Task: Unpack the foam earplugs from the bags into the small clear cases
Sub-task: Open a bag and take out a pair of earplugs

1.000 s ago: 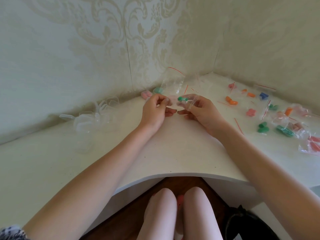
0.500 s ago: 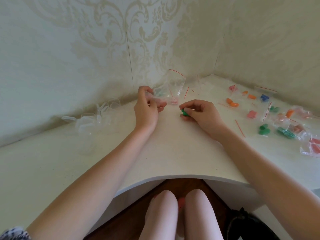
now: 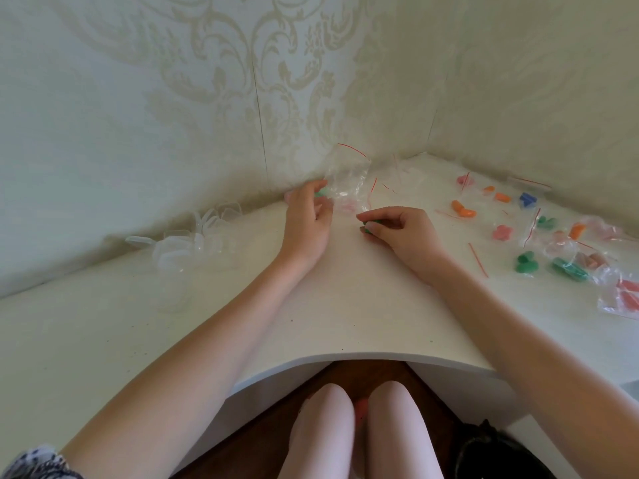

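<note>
The right hand (image 3: 403, 233) pinches a green earplug (image 3: 370, 225) against the surface (image 3: 345, 305). At ten o'clock from it, the left hand's (image 3: 306, 221) grip closes on an empty clear bag (image 3: 347, 178). Clear cases (image 3: 193, 236) cluster at nine o'clock.

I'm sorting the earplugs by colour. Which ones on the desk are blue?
Only the blue earplugs at the far right, near the wall. They lie beyond the orange earplugs; every other loose pair is orange, pink or green.
</note>
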`<action>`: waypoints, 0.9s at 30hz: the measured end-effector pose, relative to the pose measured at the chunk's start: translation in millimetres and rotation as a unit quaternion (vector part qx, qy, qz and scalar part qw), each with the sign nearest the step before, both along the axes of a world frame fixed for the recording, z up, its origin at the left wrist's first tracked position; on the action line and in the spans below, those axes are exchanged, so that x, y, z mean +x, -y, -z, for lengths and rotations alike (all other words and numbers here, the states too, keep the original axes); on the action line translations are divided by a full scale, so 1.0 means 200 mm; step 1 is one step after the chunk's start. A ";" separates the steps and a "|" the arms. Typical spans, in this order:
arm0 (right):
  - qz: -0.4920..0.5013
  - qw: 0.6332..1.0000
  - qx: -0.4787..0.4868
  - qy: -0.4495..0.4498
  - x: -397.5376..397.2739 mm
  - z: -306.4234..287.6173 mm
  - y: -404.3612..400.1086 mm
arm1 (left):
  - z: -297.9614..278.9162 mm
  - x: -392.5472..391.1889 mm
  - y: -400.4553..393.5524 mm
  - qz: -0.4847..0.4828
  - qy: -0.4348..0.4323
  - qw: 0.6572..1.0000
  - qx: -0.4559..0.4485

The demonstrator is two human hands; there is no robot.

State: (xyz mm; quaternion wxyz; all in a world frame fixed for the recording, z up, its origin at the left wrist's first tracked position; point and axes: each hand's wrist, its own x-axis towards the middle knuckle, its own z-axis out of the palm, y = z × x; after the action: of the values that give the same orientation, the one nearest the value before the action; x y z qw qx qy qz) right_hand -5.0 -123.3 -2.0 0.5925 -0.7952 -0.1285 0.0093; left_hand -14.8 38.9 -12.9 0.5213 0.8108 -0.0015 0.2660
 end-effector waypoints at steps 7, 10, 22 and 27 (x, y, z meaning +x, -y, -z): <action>-0.014 0.999 -0.025 0.019 0.00 0.02 -0.01 | -0.08 -0.09 -0.07 -0.083 0.056 0.909 0.405; -0.012 0.999 -0.044 0.024 0.00 0.02 -0.01 | -0.14 -0.12 -0.15 -0.166 -0.078 0.841 0.509; 0.004 0.998 -0.055 0.028 -0.02 0.01 0.00 | -0.06 -0.16 -0.34 -0.211 -0.168 0.767 0.582; 0.004 0.999 -0.041 0.024 -0.01 0.02 0.00 | -0.05 -0.17 -0.33 -0.230 -0.040 0.814 0.531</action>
State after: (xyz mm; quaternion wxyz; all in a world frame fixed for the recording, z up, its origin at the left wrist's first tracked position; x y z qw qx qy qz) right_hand -7.4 -122.8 -5.7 0.5560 -0.8194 -0.1392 -0.0071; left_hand -49.0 104.0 -2.6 -0.0673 0.9484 0.0648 0.3029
